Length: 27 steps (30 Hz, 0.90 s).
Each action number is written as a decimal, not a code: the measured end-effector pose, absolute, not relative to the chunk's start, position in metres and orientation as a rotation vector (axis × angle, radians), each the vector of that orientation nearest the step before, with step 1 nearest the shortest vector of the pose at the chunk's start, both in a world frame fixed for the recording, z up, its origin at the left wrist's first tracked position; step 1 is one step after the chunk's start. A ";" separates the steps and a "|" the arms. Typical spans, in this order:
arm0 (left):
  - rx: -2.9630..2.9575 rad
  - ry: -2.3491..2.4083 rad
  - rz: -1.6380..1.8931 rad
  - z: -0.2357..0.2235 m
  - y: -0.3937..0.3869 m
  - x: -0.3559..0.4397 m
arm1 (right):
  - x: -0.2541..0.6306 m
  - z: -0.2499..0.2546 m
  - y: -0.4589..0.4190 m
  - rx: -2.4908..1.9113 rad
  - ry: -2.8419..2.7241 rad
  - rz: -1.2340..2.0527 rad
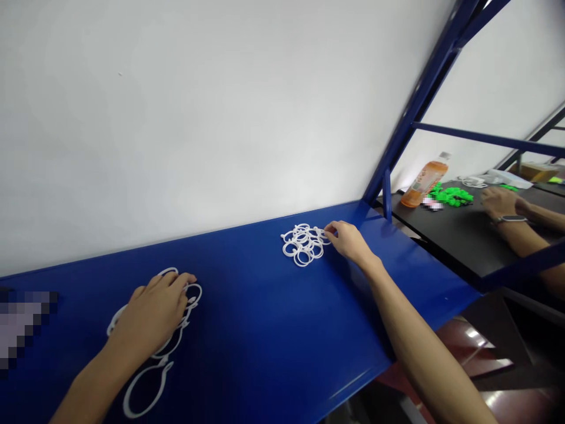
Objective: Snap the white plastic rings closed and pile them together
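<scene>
White plastic rings (303,245) lay heaped on the blue metal shelf (247,347), the half-open right hand (348,242) touching the heap and the curled left hand (152,312) over a looser chain of rings (145,391), any grip unclear

A blue metal shelf (247,318) bears two clusters of white plastic rings (304,244).
</scene>
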<state>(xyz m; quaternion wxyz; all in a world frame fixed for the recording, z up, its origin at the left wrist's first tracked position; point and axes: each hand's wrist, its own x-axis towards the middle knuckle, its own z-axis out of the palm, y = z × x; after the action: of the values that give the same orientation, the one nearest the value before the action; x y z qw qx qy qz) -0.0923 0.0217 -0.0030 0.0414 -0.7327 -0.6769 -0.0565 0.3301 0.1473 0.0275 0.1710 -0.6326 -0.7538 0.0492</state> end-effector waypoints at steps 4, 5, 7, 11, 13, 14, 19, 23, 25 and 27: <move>-2.282 -2.065 -0.131 -0.001 0.020 -0.096 | 0.329 0.026 0.147 -1.877 -2.120 0.132; -2.294 -2.064 -0.113 0.000 0.019 -0.096 | 0.329 0.025 0.147 -1.892 -2.117 0.132; -2.308 -2.066 -0.085 0.003 0.017 -0.097 | 0.329 0.024 0.148 -1.909 -2.114 0.130; -2.317 -2.103 -0.053 0.006 0.017 -0.096 | 0.330 0.022 0.150 -1.926 -2.108 0.112; -2.334 -2.109 -0.066 0.005 0.019 -0.095 | 0.330 0.022 0.151 -1.935 -2.101 0.101; -2.342 -2.109 -0.086 0.004 0.020 -0.094 | 0.330 0.021 0.151 -1.940 -2.096 0.096; -2.374 -2.102 -0.270 0.005 0.024 -0.087 | 0.329 0.022 0.152 -1.947 -2.085 0.100; -2.365 -2.085 -0.382 0.012 0.024 -0.082 | 0.327 0.024 0.151 -1.949 -2.077 0.115; -2.343 -2.094 -0.426 0.016 0.023 -0.081 | 0.326 0.025 0.151 -1.954 -2.071 0.121; -2.309 -2.126 -0.489 0.019 0.023 -0.080 | 0.326 0.026 0.151 -1.956 -2.068 0.126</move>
<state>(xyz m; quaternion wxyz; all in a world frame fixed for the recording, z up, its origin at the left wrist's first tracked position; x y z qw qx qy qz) -0.0798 0.0230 0.0192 -0.0177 -0.7268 -0.6692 -0.1538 0.3256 0.1505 0.0261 0.1455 -0.6793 -0.7180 0.0439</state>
